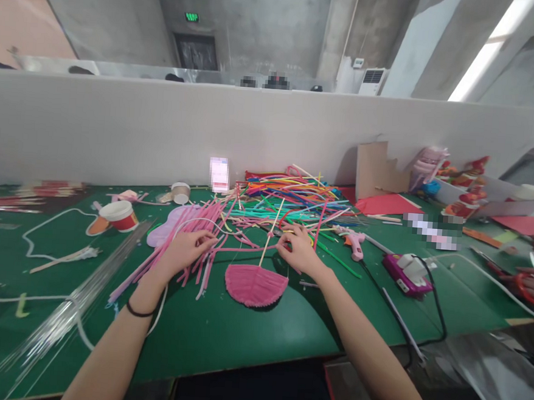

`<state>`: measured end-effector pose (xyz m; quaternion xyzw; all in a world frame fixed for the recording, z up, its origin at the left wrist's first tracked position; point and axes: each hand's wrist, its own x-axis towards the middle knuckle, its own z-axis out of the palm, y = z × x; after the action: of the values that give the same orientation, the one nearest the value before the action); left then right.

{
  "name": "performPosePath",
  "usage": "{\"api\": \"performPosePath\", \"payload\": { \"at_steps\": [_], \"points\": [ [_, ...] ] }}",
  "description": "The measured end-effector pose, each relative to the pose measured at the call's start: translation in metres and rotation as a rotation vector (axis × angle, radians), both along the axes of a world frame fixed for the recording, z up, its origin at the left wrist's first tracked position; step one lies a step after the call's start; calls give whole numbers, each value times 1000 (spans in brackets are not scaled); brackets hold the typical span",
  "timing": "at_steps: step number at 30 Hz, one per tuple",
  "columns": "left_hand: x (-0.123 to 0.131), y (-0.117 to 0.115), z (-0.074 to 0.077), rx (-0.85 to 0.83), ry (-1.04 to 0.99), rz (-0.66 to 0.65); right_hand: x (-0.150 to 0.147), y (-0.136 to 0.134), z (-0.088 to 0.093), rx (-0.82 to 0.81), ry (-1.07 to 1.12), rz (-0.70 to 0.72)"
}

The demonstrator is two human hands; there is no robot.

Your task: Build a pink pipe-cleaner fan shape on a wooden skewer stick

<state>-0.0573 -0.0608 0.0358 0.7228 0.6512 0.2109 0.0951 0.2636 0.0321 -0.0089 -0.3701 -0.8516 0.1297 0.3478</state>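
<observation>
While the left hand (189, 252) and right hand (302, 252) flank a stick (264, 254), I cannot tell whether either grips anything.

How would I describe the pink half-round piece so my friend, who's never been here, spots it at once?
Start with the green table. Between the left hand and right hand, slightly nearer the person, is the pink half-round piece, straight side facing away. Unlike the thin pink strips nearby, it is one broad ribbed shape, with a pale stick extending from its straight side.
</observation>
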Motion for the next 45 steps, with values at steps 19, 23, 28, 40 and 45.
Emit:
{"api": "performPosePath", "payload": {
  "at_steps": [19,23,28,40,45],
  "points": [
    [26,5,-12,50,-513,-68,-11,-32,23,-207,8,302],
    [34,8,-24,182,-276,-18,-11,-36,23,-245,27,339],
    [33,10,-31,225,-246,-44,-10,-39,29,-232,28,347],
    [45,12,-42,197,-45,-144,-9,-37,25,-302,-118,354],
    [50,18,-52,217,-8,-231,-16,-35,15,-170,-203,312]
  ]
}}
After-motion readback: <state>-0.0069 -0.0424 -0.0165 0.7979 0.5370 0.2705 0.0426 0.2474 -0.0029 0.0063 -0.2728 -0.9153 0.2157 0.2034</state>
